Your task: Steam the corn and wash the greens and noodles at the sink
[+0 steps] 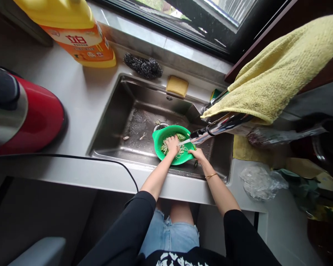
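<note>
A green plastic colander (158, 142) stands in the steel sink (119, 122), near its front wall. Thin pale strands that look like bean sprouts (182, 149) lie in it with some green leaves (180, 137). My left hand (172, 143) is inside the colander, its fingers spread over the strands. At the colander's right end, my right hand (197, 154) is closed on the rim by the handle. The chrome faucet (202, 135) reaches in from the right, with a pale stream of water from its tip into the colander.
Behind the sink lie a steel wool scourer (143, 66) and a yellow sponge (177, 85). A yellow cloth (277, 74) hangs over the faucet. Left are a detergent jug (83, 40), a red kettle-like appliance (41, 114) and a black cord (100, 159). Crumpled plastic bags (262, 181) lie right.
</note>
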A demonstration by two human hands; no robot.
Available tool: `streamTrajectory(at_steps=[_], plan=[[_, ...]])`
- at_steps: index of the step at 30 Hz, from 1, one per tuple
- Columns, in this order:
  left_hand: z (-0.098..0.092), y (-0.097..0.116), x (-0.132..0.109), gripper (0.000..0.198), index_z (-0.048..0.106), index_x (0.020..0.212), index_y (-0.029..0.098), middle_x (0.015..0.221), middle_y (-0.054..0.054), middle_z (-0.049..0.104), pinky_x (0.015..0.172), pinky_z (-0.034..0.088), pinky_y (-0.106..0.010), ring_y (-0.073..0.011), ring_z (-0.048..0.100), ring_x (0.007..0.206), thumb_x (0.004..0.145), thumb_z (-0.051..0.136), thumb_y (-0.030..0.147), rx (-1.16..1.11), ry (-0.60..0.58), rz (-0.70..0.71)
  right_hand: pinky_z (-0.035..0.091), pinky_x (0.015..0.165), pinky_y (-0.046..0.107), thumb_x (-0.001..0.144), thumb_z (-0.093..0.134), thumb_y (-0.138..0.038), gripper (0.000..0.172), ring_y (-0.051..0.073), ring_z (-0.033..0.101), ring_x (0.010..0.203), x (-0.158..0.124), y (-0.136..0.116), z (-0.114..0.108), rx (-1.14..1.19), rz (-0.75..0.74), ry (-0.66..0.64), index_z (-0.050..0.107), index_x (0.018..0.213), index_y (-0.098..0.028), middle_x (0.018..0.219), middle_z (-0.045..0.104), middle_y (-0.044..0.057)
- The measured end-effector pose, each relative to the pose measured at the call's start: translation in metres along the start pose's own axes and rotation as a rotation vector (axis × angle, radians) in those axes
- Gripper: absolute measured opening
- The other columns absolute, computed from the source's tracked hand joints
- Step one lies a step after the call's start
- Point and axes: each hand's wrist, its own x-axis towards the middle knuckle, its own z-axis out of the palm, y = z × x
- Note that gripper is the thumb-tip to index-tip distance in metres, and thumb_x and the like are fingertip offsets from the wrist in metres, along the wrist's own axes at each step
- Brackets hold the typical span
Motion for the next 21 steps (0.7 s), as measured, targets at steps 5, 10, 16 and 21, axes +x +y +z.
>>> streamTrajectory(at_steps=[5,10,16,21], plan=[[-0.033,0.021,-0.03,0.035,0.069,0.108,0.01,0.126,-0.023,0.059,0.111,0.022,-0.06,-0.0447,0.041,0.128,0.073,0.068,0.018,-0.03,-0.107,0.243,0.025,0.035,0.02,0.067,0.066,-0.026,0.015,0.007,0.035,0.04,-0.031,-0.012,0.014,0.135,0.042,0.045,0.053,0.065,-0.019,0.046,0.042,-0.008],[-0.09,0.03,-0.042,0.035,0.066,0.119,0.021,0.119,-0.012,0.066,0.103,0.039,-0.043,-0.0291,0.056,0.116,0.09,0.046,0.022,0.118,-0.018,0.26,0.027,0.04,0.021,0.059,0.07,-0.028,0.02,0.007,0.035,0.045,-0.063,-0.023,0.007,0.25,-0.007,0.122,0.053,0.063,-0.018,0.048,0.044,-0.008],[-0.096,0.037,-0.047,0.071,0.042,0.146,0.011,0.152,-0.022,0.037,0.111,0.026,-0.058,-0.041,0.026,0.142,0.089,0.049,0.053,0.352,0.221,0.035,0.029,0.044,0.021,0.055,0.07,-0.029,0.022,0.007,0.037,0.049,-0.087,-0.033,0.012,0.366,-0.072,0.067,0.053,0.062,-0.018,0.049,0.043,-0.008],[-0.072,0.041,-0.065,0.064,0.049,0.142,0.018,0.156,-0.015,0.034,0.114,0.023,-0.058,-0.0355,0.021,0.146,0.089,0.048,0.054,0.388,0.01,0.228,0.022,0.039,0.021,0.055,0.069,-0.03,0.023,0.006,0.03,0.044,-0.092,-0.038,0.011,0.411,-0.052,0.11,0.05,0.062,-0.019,0.048,0.04,-0.009]])
